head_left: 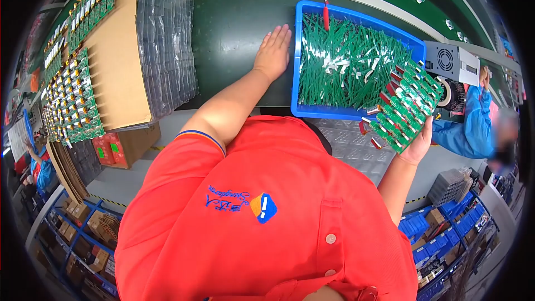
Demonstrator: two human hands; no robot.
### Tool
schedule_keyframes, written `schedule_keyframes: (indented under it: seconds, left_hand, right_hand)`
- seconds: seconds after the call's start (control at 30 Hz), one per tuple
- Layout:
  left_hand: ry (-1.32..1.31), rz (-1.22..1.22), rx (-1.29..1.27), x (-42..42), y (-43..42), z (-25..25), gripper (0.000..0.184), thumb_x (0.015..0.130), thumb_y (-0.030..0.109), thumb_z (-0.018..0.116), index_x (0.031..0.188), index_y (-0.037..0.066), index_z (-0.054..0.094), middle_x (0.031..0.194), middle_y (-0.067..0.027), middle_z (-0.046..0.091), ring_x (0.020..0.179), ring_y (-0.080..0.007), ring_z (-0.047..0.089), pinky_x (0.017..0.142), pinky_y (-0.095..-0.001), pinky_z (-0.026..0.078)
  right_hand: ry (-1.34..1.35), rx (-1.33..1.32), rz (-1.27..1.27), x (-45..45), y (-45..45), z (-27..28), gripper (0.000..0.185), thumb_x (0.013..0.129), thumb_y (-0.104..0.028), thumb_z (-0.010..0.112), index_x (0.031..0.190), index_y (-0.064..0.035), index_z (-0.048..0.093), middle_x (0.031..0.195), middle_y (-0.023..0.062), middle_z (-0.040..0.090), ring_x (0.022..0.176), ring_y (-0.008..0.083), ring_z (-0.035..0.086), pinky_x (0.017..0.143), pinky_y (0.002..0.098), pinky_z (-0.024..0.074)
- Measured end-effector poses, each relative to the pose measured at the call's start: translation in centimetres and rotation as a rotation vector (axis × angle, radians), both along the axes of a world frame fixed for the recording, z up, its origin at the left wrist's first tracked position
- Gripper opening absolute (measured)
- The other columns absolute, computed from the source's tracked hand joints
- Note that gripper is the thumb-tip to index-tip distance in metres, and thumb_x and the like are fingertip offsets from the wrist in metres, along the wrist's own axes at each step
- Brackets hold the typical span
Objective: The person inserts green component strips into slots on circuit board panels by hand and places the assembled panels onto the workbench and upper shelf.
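Note:
My left hand (pixel 273 54) lies flat on the dark green tabletop (pixel 225 39), palm down and fingers stretched out, just left of a blue bin (pixel 295 72). Nothing is in it. The bin is full of thin green strips (pixel 340 67), and a red-handled tool (pixel 326 15) rests at its far edge. My right hand (pixel 419 144) grips a panel of green circuit boards (pixel 409 106) by its lower right edge. The panel is tilted over the bin's near right corner, with red and metallic parts along its left side.
Stacked clear plastic trays (pixel 164 44) and a cardboard sheet (pixel 120 50) stand at the left, with more circuit board panels (pixel 72 97) beside them. A grey device with a fan (pixel 452 61) is right of the bin. A co-worker in a blue sleeve (pixel 471 128) is at the far right.

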State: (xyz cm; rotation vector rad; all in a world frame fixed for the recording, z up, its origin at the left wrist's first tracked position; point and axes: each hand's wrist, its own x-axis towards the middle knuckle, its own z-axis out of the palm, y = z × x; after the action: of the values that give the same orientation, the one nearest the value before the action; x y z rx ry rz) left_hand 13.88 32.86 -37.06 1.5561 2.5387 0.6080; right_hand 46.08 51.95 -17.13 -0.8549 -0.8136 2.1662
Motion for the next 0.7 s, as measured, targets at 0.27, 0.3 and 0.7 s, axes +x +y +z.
schedule_keyframes:
  seconds: [0.27,0.3,0.7]
  left_hand:
    - [-0.021,0.181,0.029,-2.2,-5.5,1.3,0.055,0.089,0.019,0.051,0.138,0.001,0.035,0.147,-0.0179,0.029,0.138,-0.0335,0.026,0.111,-0.0464,0.022]
    - [0.036,0.283,-0.016,-2.7,-6.5,1.5,0.060,0.089,0.025,0.052,0.140,0.000,0.032,0.148,-0.0197,0.026,0.138,-0.0352,0.023,0.111,-0.0480,0.020]
    - [0.121,0.642,0.018,-9.1,-6.6,-0.6,0.070,0.092,0.044,0.048,0.140,-0.003,0.030,0.147,-0.0221,0.028,0.138,-0.0332,0.024,0.113,-0.0428,0.018]
  right_hand:
    - [0.008,-0.013,-0.008,0.8,-0.6,0.2,0.048,0.100,-0.033,0.033,0.136,-0.0029,0.039,0.135,0.0162,0.047,0.119,0.0329,0.050,0.100,0.0479,0.0402]
    - [0.009,-0.015,-0.009,0.9,-0.6,0.2,0.048,0.100,-0.033,0.033,0.136,-0.0029,0.039,0.135,0.0162,0.047,0.119,0.0329,0.050,0.100,0.0479,0.0402]
    - [-0.006,-0.029,0.065,-1.5,-0.5,0.1,0.047,0.100,-0.033,0.032,0.136,-0.0026,0.040,0.135,0.0166,0.046,0.120,0.0330,0.049,0.100,0.0477,0.0397]
